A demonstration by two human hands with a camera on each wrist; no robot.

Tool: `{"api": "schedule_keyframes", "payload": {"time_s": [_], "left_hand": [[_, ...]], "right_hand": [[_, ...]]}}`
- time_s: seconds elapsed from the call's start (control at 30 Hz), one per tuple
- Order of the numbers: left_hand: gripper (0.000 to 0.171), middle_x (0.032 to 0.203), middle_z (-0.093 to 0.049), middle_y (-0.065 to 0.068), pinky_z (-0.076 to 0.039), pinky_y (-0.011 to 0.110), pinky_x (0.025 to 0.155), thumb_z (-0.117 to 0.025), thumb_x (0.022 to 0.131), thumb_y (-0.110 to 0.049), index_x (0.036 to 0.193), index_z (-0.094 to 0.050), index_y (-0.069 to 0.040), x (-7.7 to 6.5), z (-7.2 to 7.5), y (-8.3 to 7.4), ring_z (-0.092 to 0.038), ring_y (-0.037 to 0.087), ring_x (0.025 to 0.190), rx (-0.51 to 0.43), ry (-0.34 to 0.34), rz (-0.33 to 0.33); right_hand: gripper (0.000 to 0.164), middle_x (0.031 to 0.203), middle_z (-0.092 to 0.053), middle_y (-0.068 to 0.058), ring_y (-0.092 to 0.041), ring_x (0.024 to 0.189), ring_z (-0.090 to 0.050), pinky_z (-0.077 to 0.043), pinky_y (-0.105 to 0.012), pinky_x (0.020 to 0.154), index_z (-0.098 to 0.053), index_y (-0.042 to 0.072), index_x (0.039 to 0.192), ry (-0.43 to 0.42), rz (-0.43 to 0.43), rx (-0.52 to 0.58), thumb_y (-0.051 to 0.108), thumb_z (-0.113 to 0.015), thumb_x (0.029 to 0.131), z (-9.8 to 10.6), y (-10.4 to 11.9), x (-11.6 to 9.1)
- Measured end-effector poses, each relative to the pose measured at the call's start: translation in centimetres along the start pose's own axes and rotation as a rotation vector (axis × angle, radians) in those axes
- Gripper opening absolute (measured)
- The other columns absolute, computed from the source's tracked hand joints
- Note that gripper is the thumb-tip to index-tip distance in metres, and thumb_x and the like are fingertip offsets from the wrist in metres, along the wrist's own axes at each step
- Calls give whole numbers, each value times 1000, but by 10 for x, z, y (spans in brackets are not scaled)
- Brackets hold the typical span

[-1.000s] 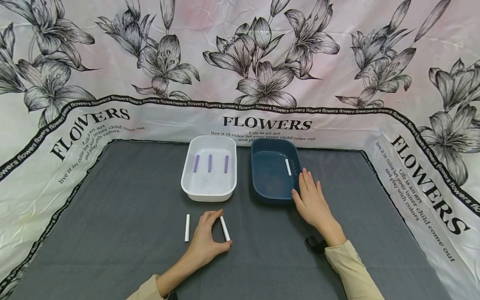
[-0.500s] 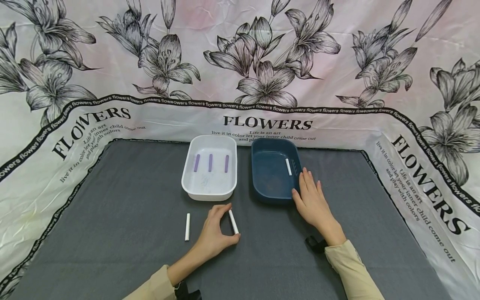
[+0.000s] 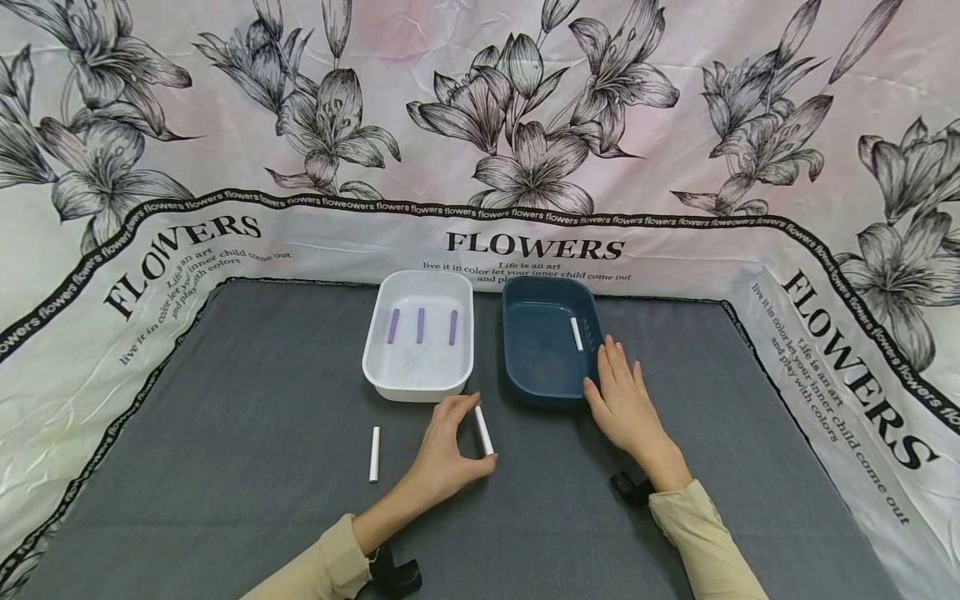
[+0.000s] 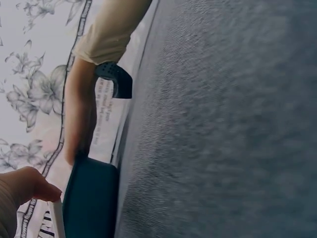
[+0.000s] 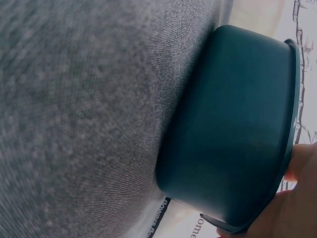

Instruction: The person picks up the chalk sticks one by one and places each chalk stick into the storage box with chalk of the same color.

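Observation:
My left hand [image 3: 441, 462] pinches a white chalk stick [image 3: 483, 432] by its two ends, between thumb and fingers, above the grey cloth in front of the two tubs. In the left wrist view that chalk [image 4: 57, 218] shows beside the thumb. The right hand [image 3: 628, 408] rests with extended fingers along the right rim of the dark blue tub [image 3: 542, 358]; the right wrist view shows this tub's outer wall [image 5: 228, 124] close up. Inside the blue tub lies another white chalk [image 3: 577, 334]. A further white chalk stick [image 3: 374, 454] lies on the cloth, left of my left hand.
Left of the blue tub stands a white tub [image 3: 418, 393] with purple chalk sticks [image 3: 421, 326] laid in a row. A grey cloth [image 3: 247, 450] with a flower-printed border [image 3: 525, 246] covers the surface. Each wrist wears a black strap.
My left hand has moved right and slightly away from me, carrying the pinched chalk toward the gap between the tubs. The right hand stays where it was on the blue tub.

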State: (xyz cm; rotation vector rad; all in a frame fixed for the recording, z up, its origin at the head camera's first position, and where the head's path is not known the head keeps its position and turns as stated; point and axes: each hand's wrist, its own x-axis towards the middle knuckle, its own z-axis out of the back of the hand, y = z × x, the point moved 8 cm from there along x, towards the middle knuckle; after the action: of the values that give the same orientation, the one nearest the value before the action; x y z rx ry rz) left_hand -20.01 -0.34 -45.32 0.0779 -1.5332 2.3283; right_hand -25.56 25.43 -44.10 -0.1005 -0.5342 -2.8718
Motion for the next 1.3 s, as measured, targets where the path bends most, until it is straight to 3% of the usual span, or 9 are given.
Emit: {"api": "schedule_keyframes", "payload": {"time_s": [0.43,0.73,1.3], "left_hand": [[79,140,-47,9,-41,53,102,-79,72,-12,145,-49,-4,17,-2,-26,-43,26,131,10,-16,-66],[78,140,-46,10,-41,52,101,-78,74,-11,145,-48,-3,36,-7,-39,-40,26,129,-18,23,-70],[77,143,-43,12,-40,52,101,-75,77,-14,147,-45,-2,72,-10,-42,-39,29,129,-16,24,-53]], "right_hand": [[65,163,-2,-24,-34,151,2,-4,-62,116,-13,-11,154,-3,2,-5,27,-39,107,2,3,-1],[66,163,-3,-24,-37,151,0,-4,-63,116,-13,-11,153,-10,5,-3,26,-40,107,1,2,0],[66,164,1,-22,-34,151,4,-3,-63,116,-13,-11,154,-8,8,7,27,-39,107,-1,0,1]]}}
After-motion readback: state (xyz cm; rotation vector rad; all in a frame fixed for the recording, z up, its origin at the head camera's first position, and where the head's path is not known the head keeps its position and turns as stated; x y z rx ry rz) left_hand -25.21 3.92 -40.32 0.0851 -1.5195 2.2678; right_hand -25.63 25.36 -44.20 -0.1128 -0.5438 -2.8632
